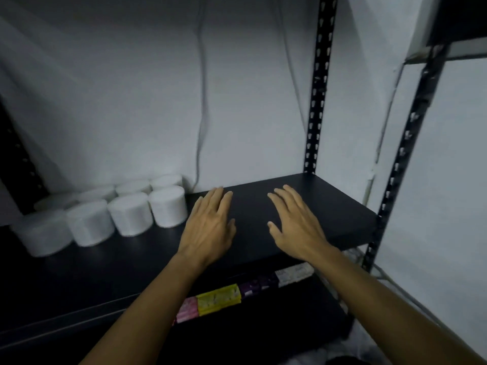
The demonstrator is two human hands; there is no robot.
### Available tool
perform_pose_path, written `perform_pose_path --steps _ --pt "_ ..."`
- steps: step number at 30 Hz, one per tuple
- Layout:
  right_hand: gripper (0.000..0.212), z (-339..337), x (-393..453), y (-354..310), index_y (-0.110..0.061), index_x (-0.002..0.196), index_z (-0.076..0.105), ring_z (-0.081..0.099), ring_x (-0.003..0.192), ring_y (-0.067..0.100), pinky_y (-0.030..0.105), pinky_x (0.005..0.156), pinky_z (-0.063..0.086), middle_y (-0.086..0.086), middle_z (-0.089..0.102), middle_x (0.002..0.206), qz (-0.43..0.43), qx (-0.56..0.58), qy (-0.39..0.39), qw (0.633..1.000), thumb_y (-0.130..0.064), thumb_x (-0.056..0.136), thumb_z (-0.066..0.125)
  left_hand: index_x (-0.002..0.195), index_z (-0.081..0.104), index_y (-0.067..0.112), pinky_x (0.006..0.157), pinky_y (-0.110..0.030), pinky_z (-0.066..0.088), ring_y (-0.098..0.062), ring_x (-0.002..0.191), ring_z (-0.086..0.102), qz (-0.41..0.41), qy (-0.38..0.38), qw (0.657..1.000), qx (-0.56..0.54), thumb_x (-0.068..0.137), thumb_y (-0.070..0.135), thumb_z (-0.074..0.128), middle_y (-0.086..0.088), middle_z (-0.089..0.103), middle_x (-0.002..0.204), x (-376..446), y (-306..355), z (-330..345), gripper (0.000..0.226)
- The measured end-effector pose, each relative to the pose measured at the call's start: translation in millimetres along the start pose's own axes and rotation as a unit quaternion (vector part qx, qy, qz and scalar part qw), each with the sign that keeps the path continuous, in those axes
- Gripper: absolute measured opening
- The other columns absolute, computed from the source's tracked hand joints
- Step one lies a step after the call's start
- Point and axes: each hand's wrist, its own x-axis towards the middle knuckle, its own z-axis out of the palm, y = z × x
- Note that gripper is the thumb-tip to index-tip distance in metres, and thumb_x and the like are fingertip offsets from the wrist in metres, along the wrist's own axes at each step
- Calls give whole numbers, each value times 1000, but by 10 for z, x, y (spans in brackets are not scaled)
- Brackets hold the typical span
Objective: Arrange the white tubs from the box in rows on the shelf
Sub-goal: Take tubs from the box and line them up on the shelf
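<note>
Wall [131, 88]: pale, plain, behind the whole unit; two thin cables [201, 101] hang down it to shelf level.

Shelf [303, 206]: black board, upper level of a metal rack. Bare at centre and right; stocked on the left only.

Uprights [317, 101]: black slotted posts, one at the shelf's rear right corner, another nearer the camera at its front right corner.

Lower shelf [263, 325]: black, under the upper board, mostly shadowed.

Tubs [129, 213]: white, round, lidded, upright, standing on the left part of the shelf in two rows running back to the right. Front row of four, touching or nearly touching one another; back row close behind it against the wall, its leftmost pieces blurred, count uncertain there. The rightmost front tub [168, 206] is just beside the left hand, apart from it. All tubs lie left of both hands.

Left hand [210, 225]: palm down over the shelf's middle, fingers straight and together, holding nothing. Contact with the board cannot be told.

Right hand [295, 222]: palm down, to the right of the left hand, fingers extended and slightly spread, holding nothing; well apart from the tubs.

Packets [218, 299]: small, pink, yellow, purple and white, in a line along the lower shelf's front edge, below the hands.
</note>
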Motion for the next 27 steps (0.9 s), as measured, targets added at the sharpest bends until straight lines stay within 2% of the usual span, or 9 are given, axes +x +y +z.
perform_pose_path --steps 4,9,14,19,21,24,27 --pt "62 -386 -621 597 -8 143 33 17 143 25 38 117 19 10 32 149 31 -41 0 999 -28 89 56 145 33 6 112 -48 31 -31 141 28 54 -3 998 -44 89 27 59 -19 32 151 152 782 134 65" --pt "62 -847 -1360 1306 -2 135 44 36 133 33 39 112 26 17 44 140 81 -96 12 992 -19 80 67 145 34 3 113 -48 30 -31 141 28 147 -15 986 -83 90 27 57 -19 33 151 343 1757 321 64" --pt "59 -1085 -2239 1967 -2 134 45 43 125 34 37 105 31 21 42 140 165 -128 16 978 -19 81 66 141 39 1 110 -48 35 -34 136 36 241 -27 962 -126 89 28 60 -20 40 146 432 2743 645 62" --pt "60 -929 -3027 2454 -1 132 47 45 124 37 42 102 37 22 45 138 252 -138 -8 958 -20 80 69 137 43 1 104 -47 39 -36 128 43 321 -72 930 -162 83 27 65 -22 45 139 360 3468 1218 64" --pt "56 -767 -3322 2598 0 132 48 46 124 39 47 101 39 24 46 137 290 -122 -24 949 -23 84 62 140 40 5 107 -46 37 -33 130 41 343 -110 917 -168 84 31 62 -17 42 142 294 3704 1500 65" --pt "55 -480 -3725 2729 0 131 48 46 122 38 46 101 39 24 48 135 345 -87 -62 933 -32 86 50 141 38 9 108 -45 33 -31 130 41 370 -160 898 -176 84 36 60 -14 43 142 152 3991 1960 67" --pt "63 -141 -4088 2854 1 130 48 51 117 40 51 96 45 25 51 130 362 -78 -125 920 -23 76 70 144 33 9 108 -47 32 -32 132 37 391 -236 869 -190 85 39 57 -13 39 144 -52 4199 2400 71"
